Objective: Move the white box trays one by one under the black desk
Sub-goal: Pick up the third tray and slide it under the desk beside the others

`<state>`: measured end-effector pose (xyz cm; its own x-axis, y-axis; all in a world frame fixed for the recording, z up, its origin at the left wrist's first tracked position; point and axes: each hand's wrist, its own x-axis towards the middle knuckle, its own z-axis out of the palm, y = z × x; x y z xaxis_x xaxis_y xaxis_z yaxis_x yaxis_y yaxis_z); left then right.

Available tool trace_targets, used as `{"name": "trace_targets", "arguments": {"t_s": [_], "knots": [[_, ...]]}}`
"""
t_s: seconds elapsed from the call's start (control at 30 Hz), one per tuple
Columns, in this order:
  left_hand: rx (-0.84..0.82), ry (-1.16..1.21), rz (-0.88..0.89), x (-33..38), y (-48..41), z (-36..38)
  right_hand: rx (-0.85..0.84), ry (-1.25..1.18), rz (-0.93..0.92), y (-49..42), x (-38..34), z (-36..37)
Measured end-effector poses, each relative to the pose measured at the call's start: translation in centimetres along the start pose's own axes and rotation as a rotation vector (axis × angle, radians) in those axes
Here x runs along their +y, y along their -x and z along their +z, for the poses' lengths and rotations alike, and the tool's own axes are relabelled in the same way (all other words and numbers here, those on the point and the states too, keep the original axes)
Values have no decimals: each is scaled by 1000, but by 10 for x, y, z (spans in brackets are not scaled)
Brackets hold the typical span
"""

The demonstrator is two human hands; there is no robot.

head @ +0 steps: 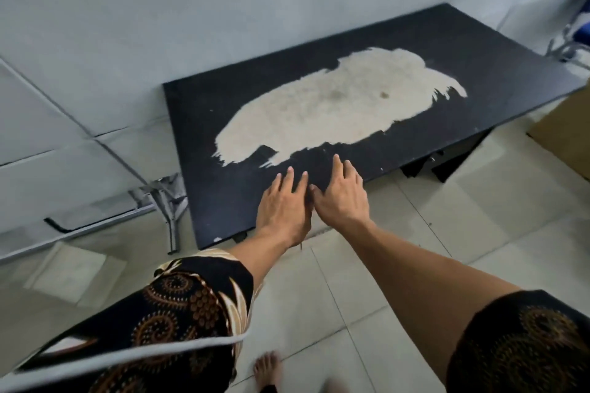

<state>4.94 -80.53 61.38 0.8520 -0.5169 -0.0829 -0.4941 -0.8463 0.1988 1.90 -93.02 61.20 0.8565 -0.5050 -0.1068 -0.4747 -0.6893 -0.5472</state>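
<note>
The black desk (204,124) stands against the pale wall, its top worn through to a large cream patch in the middle. My left hand (284,204) and my right hand (341,195) are side by side above the desk's near edge, palms down, fingers spread, holding nothing. No white box tray is in view. The space under the desk is mostly hidden; only dark parts show below its right front edge.
Grey metal folding legs (166,198) and flat white panels (48,143) lean at the left of the desk. A brown cardboard box (565,134) sits at the right. A blue chair (581,25) is at the far right. Pale floor tiles lie in front, with my bare foot (268,370) on them.
</note>
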Motion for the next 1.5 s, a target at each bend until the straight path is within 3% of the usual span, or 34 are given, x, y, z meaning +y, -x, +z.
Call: {"name": "trace_targets", "arguments": {"t_s": [0.17,0.37,0.87,1.2,1.5], "knots": [[91,10,-242,-84,-5,-49,-81,96,-184,-26,-90,16],[113,28,-542,-229,16,-75,-188,127,-384,-34,-216,98],[17,102,-860,-544,117,-58,-527,192,-497,30,-437,353],[-83,122,-1024,-642,140,-3,-753,280,-548,54,-490,492],[-148,126,-1068,-739,130,132,-817,264,-530,43,-463,645]]}}
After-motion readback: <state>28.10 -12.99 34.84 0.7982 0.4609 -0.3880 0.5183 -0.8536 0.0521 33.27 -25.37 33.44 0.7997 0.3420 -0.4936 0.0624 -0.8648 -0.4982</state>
